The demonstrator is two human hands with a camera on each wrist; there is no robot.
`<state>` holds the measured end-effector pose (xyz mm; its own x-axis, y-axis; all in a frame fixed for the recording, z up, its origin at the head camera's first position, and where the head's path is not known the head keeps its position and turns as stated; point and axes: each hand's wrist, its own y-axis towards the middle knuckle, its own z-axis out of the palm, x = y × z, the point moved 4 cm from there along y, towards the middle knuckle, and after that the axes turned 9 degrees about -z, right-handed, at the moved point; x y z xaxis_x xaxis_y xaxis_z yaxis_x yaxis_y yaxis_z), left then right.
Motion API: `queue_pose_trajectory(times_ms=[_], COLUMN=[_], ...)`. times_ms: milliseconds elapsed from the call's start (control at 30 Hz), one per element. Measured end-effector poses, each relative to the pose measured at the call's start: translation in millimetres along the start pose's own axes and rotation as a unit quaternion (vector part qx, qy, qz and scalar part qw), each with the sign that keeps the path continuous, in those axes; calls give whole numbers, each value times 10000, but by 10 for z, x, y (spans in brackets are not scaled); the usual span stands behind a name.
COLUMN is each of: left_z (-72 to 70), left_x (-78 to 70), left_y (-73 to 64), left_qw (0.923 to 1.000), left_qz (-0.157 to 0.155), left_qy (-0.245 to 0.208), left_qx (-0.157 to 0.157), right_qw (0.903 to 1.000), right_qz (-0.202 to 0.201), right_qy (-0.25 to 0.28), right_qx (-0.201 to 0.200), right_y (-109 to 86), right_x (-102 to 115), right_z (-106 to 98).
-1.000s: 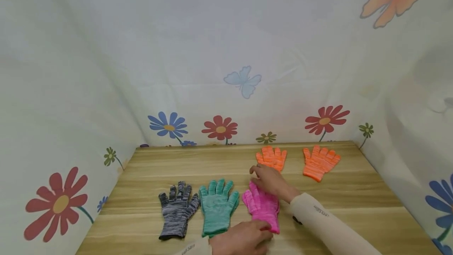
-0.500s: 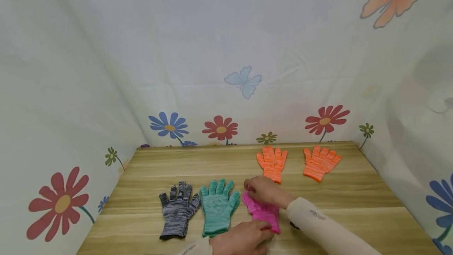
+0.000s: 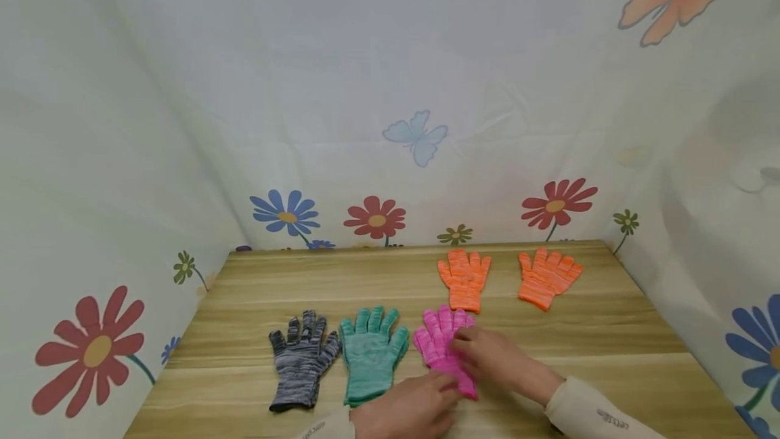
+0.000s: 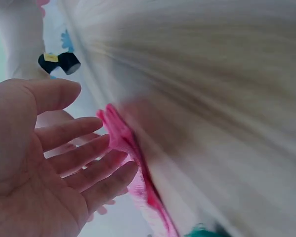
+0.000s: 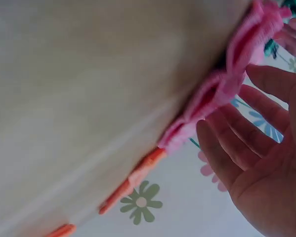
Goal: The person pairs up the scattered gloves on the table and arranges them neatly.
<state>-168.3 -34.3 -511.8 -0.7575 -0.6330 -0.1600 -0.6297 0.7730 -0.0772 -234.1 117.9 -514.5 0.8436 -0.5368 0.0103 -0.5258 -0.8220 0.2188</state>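
Note:
A pink knit glove (image 3: 435, 337) lies flat on the table with its fingers pointing away from me and spread. My right hand (image 3: 493, 358) is at its right side, covering the thumb area; in the right wrist view the fingers of this right hand (image 5: 256, 133) are loosely extended against or just beside the pink fabric (image 5: 236, 69). Down by the cuff rests my left hand (image 3: 405, 406), whose fingers are gently bent. From the left wrist, the left hand (image 4: 54, 163) shows an uncurled palm with fingertips by the glove's edge (image 4: 138, 168); contact is hard to tell.
Left of the pink glove lie a teal glove (image 3: 370, 358) and a black-and-grey glove (image 3: 298, 371). Two orange gloves (image 3: 466, 283) are farther back toward the right. Flower-printed cloth (image 3: 329, 120) rises around the wooden table (image 3: 317, 276) at the back and sides.
My right hand has come back from over the pink glove's fingertips to its right side, so the pink fingers now show. The left hand has stayed near the cuff.

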Motion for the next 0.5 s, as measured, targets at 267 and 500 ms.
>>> queue_pose_trajectory(times_ms=[267, 500], left_z=[-134, -214], left_x=[276, 776], left_y=[-150, -361], left_qw=[9929, 9813], left_qz=[-448, -1649], left_qy=[455, 526], left_qx=[-1002, -846], right_qw=[9994, 9997], right_qz=[64, -54], right_qy=[175, 80], right_qx=[286, 226], right_y=[-16, -27], right_x=[102, 158], right_z=[3, 11])
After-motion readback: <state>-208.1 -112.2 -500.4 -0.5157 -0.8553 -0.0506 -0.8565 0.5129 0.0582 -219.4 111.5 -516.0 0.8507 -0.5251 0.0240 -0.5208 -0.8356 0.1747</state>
